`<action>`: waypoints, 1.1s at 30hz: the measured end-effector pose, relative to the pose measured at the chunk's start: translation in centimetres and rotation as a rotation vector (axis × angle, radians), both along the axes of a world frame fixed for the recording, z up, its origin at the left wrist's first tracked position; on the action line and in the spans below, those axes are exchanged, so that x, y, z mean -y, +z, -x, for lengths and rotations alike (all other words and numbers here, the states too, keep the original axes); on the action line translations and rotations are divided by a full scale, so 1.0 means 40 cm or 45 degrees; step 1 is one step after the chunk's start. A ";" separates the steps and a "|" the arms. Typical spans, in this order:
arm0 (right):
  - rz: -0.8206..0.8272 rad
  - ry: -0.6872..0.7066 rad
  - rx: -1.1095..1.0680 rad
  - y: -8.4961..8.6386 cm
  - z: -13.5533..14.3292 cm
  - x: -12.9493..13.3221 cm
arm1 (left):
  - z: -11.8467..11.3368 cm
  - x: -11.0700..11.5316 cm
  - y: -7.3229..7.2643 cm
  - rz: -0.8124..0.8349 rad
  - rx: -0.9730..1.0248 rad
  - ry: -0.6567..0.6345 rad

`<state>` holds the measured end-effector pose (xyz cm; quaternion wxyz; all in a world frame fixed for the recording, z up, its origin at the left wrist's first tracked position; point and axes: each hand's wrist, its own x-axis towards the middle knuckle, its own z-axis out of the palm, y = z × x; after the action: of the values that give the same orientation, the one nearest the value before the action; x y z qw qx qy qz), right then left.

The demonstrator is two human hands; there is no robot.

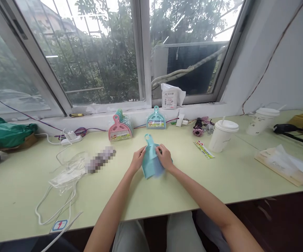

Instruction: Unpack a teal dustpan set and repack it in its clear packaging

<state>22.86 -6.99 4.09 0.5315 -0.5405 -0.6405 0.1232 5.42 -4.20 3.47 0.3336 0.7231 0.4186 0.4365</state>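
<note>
Seemingly light, stiff teal dustpan, best held by edges: left hand pinches one, right hand finger closure unclear

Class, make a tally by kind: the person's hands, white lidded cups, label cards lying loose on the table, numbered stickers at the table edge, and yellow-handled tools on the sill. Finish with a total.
Hands: 2
White lidded cups: 2
Loose label card: 1
Numbered sticker: 1
Yellow-handled tool: 1
Total: 7
</note>
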 end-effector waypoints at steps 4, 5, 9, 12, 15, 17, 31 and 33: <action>-0.084 -0.030 -0.165 0.051 -0.099 -0.011 | 0.084 -0.057 -0.027 0.155 -0.254 0.349; -0.085 -0.058 -0.063 0.058 -0.131 -0.015 | 0.109 -0.068 -0.031 0.169 -0.320 0.404; 0.147 -0.214 0.501 0.032 -0.237 -0.037 | 0.175 -0.077 -0.031 0.217 -0.699 0.544; 0.373 -0.308 0.798 -0.018 -0.267 -0.053 | 0.181 -0.062 -0.022 0.218 -0.838 0.537; 0.479 -0.344 0.911 -0.046 -0.265 -0.062 | 0.174 -0.052 -0.017 0.220 -0.827 0.536; 0.501 -0.360 0.906 -0.049 -0.259 -0.065 | 0.171 -0.050 -0.016 0.213 -0.831 0.554; 0.346 -0.135 0.702 -0.030 -0.145 -0.035 | 0.031 0.013 -0.031 -0.021 -0.953 0.283; 0.300 0.006 0.746 -0.030 -0.109 -0.024 | -0.006 0.031 -0.035 -0.121 -0.877 0.059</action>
<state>27.24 -6.04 2.90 0.2578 -0.6092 -0.7490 0.0368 5.64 -5.43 2.05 0.1285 0.8330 0.5022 0.1934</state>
